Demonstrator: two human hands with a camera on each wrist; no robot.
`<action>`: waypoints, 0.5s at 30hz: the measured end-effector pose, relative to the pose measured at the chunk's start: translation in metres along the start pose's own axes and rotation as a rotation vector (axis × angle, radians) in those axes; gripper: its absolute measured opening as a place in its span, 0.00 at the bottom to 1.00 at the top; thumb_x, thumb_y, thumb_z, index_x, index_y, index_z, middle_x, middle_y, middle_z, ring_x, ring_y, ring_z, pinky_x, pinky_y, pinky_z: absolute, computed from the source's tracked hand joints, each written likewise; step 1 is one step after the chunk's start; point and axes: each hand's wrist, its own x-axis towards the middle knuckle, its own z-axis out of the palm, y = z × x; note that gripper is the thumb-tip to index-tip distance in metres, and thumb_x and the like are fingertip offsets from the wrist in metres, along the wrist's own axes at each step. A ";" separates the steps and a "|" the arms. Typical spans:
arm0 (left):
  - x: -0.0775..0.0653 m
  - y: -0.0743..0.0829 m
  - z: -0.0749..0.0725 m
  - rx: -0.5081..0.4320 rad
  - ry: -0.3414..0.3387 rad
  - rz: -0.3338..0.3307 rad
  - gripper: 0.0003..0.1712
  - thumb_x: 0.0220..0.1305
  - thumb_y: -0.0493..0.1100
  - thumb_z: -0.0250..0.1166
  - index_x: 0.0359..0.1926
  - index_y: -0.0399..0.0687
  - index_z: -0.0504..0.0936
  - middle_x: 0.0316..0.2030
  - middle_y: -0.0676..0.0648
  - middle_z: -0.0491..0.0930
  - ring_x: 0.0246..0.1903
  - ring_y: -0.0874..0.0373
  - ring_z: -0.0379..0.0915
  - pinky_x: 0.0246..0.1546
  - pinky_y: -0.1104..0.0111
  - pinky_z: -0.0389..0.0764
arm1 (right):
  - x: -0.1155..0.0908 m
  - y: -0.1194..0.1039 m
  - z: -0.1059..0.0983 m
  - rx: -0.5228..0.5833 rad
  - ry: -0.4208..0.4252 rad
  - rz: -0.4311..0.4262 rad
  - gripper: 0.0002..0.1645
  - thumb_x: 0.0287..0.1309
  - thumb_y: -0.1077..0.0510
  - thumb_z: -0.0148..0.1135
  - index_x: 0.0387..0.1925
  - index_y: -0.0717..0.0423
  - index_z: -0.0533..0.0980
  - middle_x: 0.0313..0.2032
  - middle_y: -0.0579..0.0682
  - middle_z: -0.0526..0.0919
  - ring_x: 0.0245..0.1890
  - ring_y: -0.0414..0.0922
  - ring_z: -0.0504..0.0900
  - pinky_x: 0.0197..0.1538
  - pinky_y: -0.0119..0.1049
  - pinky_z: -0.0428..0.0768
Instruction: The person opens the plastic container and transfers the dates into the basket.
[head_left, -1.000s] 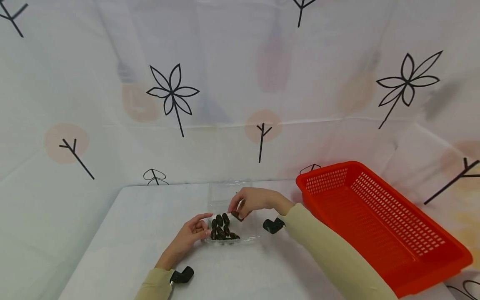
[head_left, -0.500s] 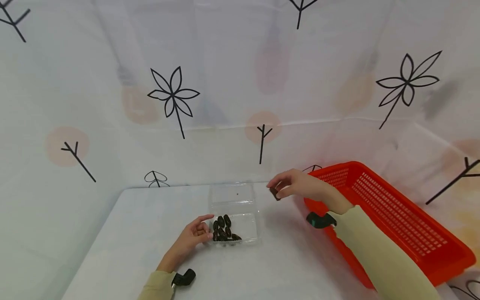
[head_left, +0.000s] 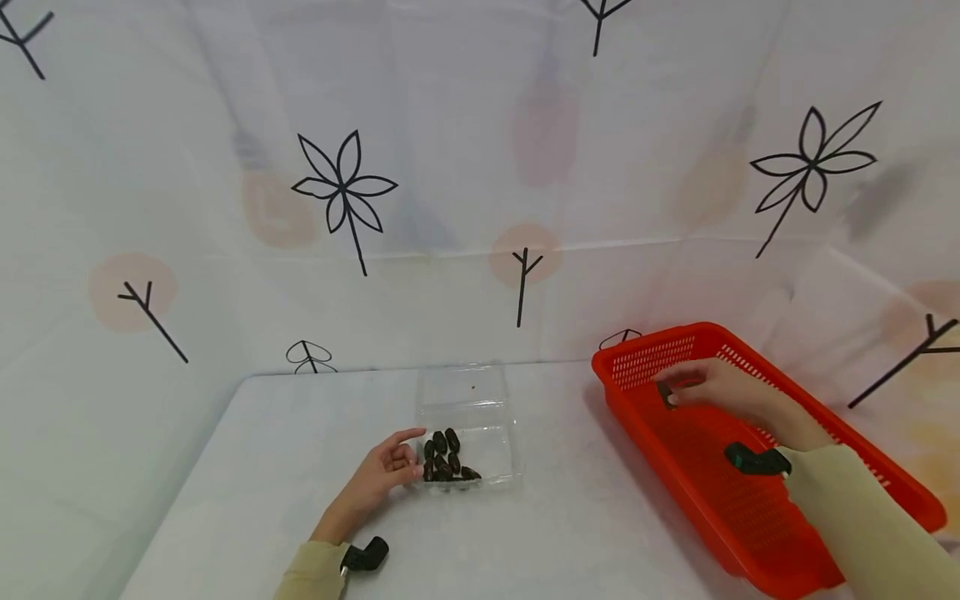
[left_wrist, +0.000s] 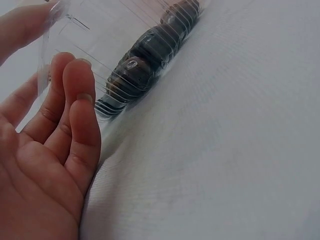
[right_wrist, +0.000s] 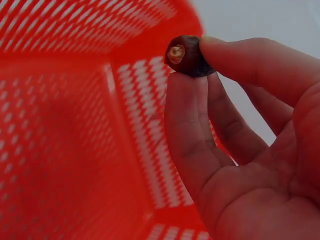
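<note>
My right hand [head_left: 723,390] pinches a dark brown date [right_wrist: 192,57] between thumb and fingertips, above the far end of the red plastic basket [head_left: 645,417]. A pale stem end faces the camera in the right wrist view. My left hand [head_left: 377,477] holds the left side of a clear plastic clamshell box [head_left: 491,454], thumb near its front corner and index finger near the back one. Several dates [head_left: 453,440] lie together in the box's left half; through its wall some dates [left_wrist: 150,47] show in the left wrist view. The box's lid [head_left: 457,387] is folded back.
A white cloth [head_left: 300,433] covers the table under the box. The perforated basket slants along the right side, its near end partly hidden by my right sleeve [head_left: 862,500]. Behind everything hangs a patterned curtain [head_left: 450,183].
My right hand has lifted a date out of the box and carried it rightward, over the basket. The left hand has stayed at the box's left side.
</note>
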 end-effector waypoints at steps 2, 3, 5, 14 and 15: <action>0.000 0.000 0.000 0.002 0.001 0.001 0.36 0.64 0.30 0.65 0.70 0.30 0.61 0.33 0.51 0.74 0.29 0.64 0.73 0.31 0.71 0.76 | -0.003 0.016 -0.004 0.011 -0.023 0.020 0.29 0.63 0.58 0.66 0.63 0.67 0.73 0.55 0.63 0.78 0.49 0.52 0.79 0.51 0.43 0.78; 0.000 0.000 -0.001 0.002 0.003 0.000 0.36 0.64 0.30 0.65 0.70 0.30 0.61 0.33 0.51 0.74 0.29 0.64 0.72 0.31 0.71 0.76 | -0.004 0.023 -0.005 0.016 -0.033 0.032 0.29 0.64 0.59 0.65 0.63 0.68 0.72 0.56 0.65 0.77 0.49 0.52 0.79 0.51 0.42 0.78; 0.000 0.000 -0.001 0.007 0.005 -0.003 0.36 0.64 0.30 0.66 0.70 0.30 0.61 0.33 0.51 0.74 0.29 0.65 0.72 0.31 0.72 0.75 | -0.005 0.038 -0.007 0.035 -0.051 0.050 0.30 0.64 0.59 0.64 0.63 0.71 0.70 0.57 0.66 0.76 0.49 0.52 0.80 0.51 0.42 0.79; 0.000 0.002 0.001 0.009 0.002 -0.005 0.37 0.64 0.31 0.66 0.70 0.28 0.60 0.34 0.51 0.73 0.29 0.65 0.72 0.32 0.72 0.75 | -0.012 0.074 -0.004 0.006 -0.023 0.156 0.28 0.62 0.62 0.67 0.58 0.75 0.73 0.49 0.62 0.81 0.45 0.53 0.81 0.49 0.47 0.81; 0.000 0.002 0.001 0.009 0.003 -0.008 0.37 0.64 0.31 0.66 0.70 0.29 0.61 0.33 0.51 0.73 0.29 0.65 0.72 0.32 0.72 0.75 | -0.012 0.075 -0.003 -0.009 -0.018 0.166 0.27 0.61 0.63 0.67 0.57 0.76 0.73 0.48 0.61 0.82 0.44 0.53 0.81 0.48 0.48 0.81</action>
